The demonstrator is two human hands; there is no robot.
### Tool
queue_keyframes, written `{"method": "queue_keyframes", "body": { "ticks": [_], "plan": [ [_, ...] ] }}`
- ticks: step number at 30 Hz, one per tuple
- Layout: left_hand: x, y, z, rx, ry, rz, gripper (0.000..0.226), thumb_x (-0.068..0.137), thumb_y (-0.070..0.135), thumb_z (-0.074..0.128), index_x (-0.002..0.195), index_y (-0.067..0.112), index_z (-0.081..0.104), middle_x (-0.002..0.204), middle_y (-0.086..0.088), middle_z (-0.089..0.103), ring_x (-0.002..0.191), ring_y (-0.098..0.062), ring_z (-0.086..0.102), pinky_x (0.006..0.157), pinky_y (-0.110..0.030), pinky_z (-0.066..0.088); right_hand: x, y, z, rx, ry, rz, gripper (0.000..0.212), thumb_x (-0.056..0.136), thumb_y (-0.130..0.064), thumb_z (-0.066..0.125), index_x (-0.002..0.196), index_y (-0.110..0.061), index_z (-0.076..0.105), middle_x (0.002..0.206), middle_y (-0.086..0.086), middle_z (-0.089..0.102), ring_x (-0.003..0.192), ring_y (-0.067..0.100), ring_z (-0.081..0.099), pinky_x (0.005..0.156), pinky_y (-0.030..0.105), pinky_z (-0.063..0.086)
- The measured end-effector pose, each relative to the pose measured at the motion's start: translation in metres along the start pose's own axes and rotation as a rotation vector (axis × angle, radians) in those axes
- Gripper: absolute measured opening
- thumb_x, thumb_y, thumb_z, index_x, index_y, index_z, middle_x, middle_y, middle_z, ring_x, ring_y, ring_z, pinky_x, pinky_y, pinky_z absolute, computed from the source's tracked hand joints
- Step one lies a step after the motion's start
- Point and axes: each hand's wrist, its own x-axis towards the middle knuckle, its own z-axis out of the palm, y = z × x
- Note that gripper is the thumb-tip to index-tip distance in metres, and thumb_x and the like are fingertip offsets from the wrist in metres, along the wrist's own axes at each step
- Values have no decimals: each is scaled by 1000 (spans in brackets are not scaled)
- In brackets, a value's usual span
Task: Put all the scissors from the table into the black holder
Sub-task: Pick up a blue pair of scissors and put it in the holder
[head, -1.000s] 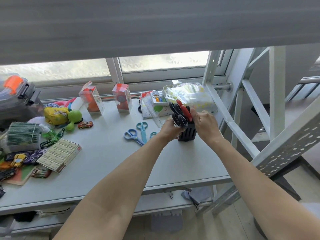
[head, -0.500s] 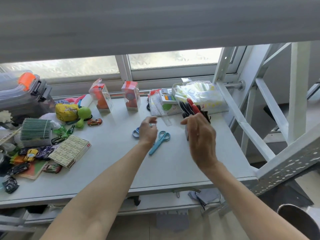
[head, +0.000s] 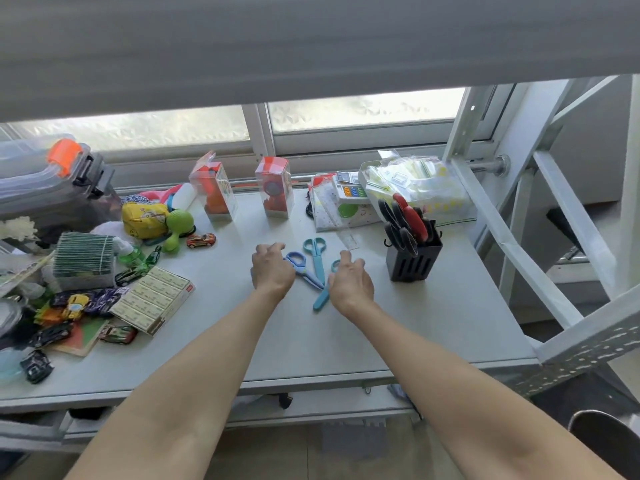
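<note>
Both hands hover with fingers spread and empty, left hand [head: 272,271] and right hand [head: 350,285], over blue and teal plastic-handled scissors [head: 313,265] at centre frame; slotted black plastic holder [head: 414,259] stands right

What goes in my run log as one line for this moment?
holder: black slotted holder has scissors | table: blue-handled scissors, two teal-handled scissors remain | left hand: open, reaching | right hand: open, reaching

Open hands [head: 272,271] over three scissors [head: 316,263]
</note>
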Motion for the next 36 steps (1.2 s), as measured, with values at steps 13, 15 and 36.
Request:
{"method": "queue_keyframes", "body": {
  "ticks": [13, 15, 36],
  "plan": [
    [-22, 52, 37, -156, -236, 78, 40, 88, 1, 43, 123, 2, 62, 121, -21, 68, 109, -34, 66, 97, -42, 52, 6, 16, 2, 201, 18, 127, 26, 92, -12, 50, 115, 0, 55, 121, 19, 60, 113, 34, 56, 88, 34, 43],
    [-24, 57, 39, -153, -250, 7, 39, 89, 0, 44, 125, -3, 58, 126, -23, 63, 116, -36, 61, 101, -41, 49, 3, 17, 5, 267, -1, 121, 27, 91, -12, 51, 115, -3, 57, 120, 18, 61, 111, 33, 56, 87, 33, 43],
    [-38, 61, 37, -336, -389, -116, 17, 91, 12, 53, 74, 13, 51, 84, -17, 59, 73, -26, 56, 55, -27, 43, -16, 47, 3, 420, -42, 57, 29, 84, -11, 64, 111, -10, 53, 107, 8, 67, 99, 26, 64, 85, 34, 49]
  ]
}}
